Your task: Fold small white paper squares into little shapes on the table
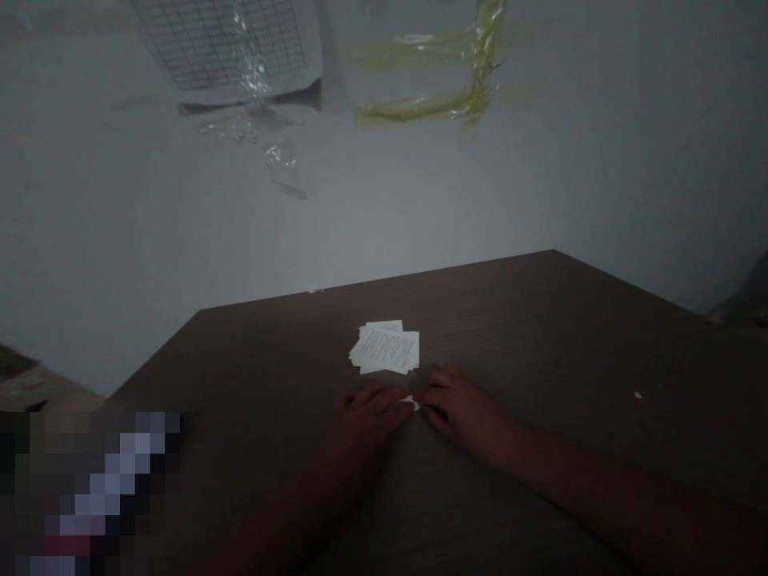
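Between my two hands a small piece of white paper shows on the brown table, mostly covered by my fingers. My left hand lies low over the paper's left side, its fingers closed onto it. From the right, my right hand reaches in with bent fingers, and its fingertips grip the paper's other side. Just beyond my hands sits a loose, fanned stack of white paper slips with printed lines of text; neither hand touches it. The dim light hides finer detail of the fingers.
A white wall rises behind the table's far edge, with a taped grid sheet and yellow tape strips. A tiny white scrap lies on the right of the table. The lower left corner is pixelated.
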Motion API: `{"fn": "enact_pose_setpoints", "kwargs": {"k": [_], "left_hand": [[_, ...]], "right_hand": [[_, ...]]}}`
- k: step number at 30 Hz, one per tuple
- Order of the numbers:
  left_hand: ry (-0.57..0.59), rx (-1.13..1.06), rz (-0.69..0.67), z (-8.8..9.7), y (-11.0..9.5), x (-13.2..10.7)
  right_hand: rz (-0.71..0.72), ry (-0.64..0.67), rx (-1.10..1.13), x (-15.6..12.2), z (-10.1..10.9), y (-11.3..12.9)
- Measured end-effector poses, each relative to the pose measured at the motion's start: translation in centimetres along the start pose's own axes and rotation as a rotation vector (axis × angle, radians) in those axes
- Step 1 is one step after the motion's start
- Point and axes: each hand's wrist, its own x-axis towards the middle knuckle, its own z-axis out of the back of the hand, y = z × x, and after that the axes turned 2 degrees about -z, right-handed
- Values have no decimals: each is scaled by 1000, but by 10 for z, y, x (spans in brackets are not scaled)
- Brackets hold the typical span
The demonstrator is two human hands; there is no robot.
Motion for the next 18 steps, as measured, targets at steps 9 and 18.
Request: {"fn": "enact_pose_setpoints", "kwargs": {"k": [9, 18], "left_hand": [[-14, 22, -46, 3, -2, -2], [-14, 13, -62, 8, -1, -3]], "right_hand": [[30, 10, -64, -3, 1, 4], [34, 36, -14, -7, 14, 0]]}}
